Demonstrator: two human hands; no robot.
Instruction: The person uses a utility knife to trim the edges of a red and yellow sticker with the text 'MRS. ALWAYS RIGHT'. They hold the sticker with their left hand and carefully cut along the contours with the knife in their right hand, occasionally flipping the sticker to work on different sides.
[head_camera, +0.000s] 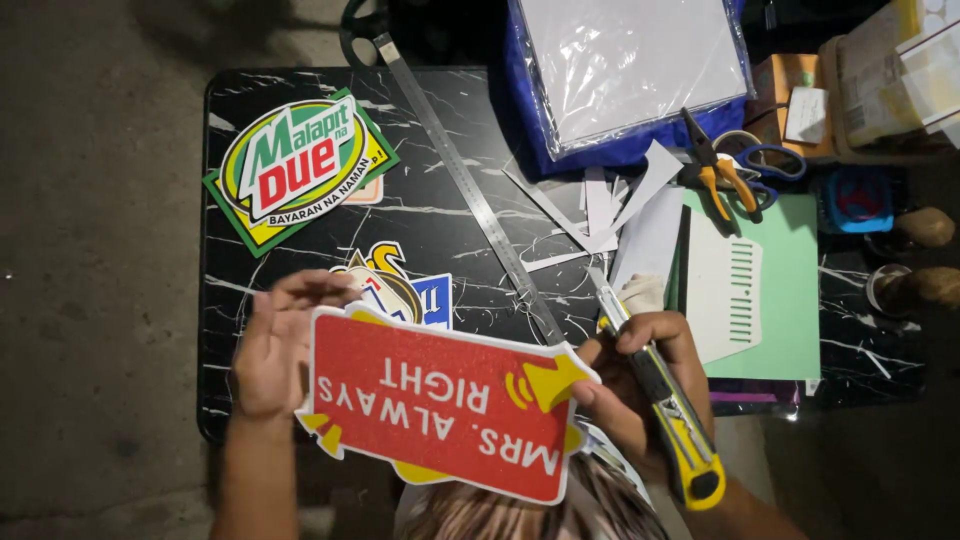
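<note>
Red with white lettering and yellow trim, the cut-out sign (440, 405) is held up between both hands over the near edge of the black marbled desk (440, 210). Left hand (275, 345) grips the sign's left edge, fingers curled over its top corner. Beyond this hand a green and yellow printed cut-out (295, 165) lies flat on the desk, and just past its fingertips another printed piece (400, 290) peeks out from behind the sign. A long metal ruler (465, 185) runs diagonally away between the two hands. Right hand (640, 385) pinches the sign's right end while its fingers close around a yellow utility knife (655, 390), blade end pointing away. Beyond this hand lie white paper scraps (610, 205), to its right a green cutting mat (790, 290), and farther off pliers (715, 165) beside blue scissors (765, 165)
</note>
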